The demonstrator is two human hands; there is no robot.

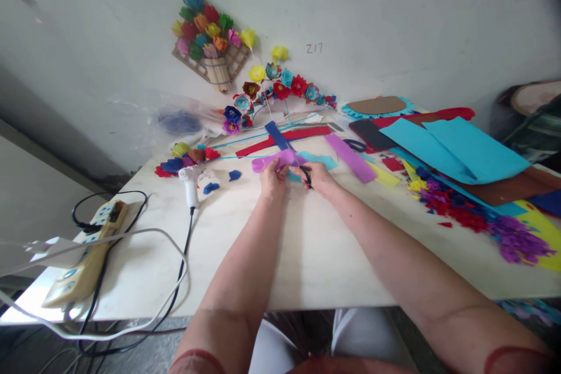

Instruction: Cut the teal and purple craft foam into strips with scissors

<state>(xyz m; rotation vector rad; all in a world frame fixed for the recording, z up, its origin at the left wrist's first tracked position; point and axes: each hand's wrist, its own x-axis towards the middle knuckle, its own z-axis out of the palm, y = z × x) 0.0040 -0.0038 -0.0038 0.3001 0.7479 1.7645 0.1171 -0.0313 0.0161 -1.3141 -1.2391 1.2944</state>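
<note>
My left hand (274, 177) pinches a purple paper strip (263, 162) near the middle of the table. In my right hand (319, 177) is a pair of dark-handled scissors (306, 173), with the blades reaching toward the purple paper. Whether the blades touch the paper is hard to make out. Just behind the hands lies a dark blue paper strip (276, 136), crossing red strips (302, 133). Light blue paper (322, 159) rests partly behind my right hand. Another purple strip (350, 158) lies to its right.
A white glue gun (189, 187) stands at left, its cord running past a power strip (87, 251). Paper flowers (280, 90) line the back by the wall. At right are blue paper sheets (477, 149), a dark phone-like object (370, 134) and piled paper scraps (460, 210).
</note>
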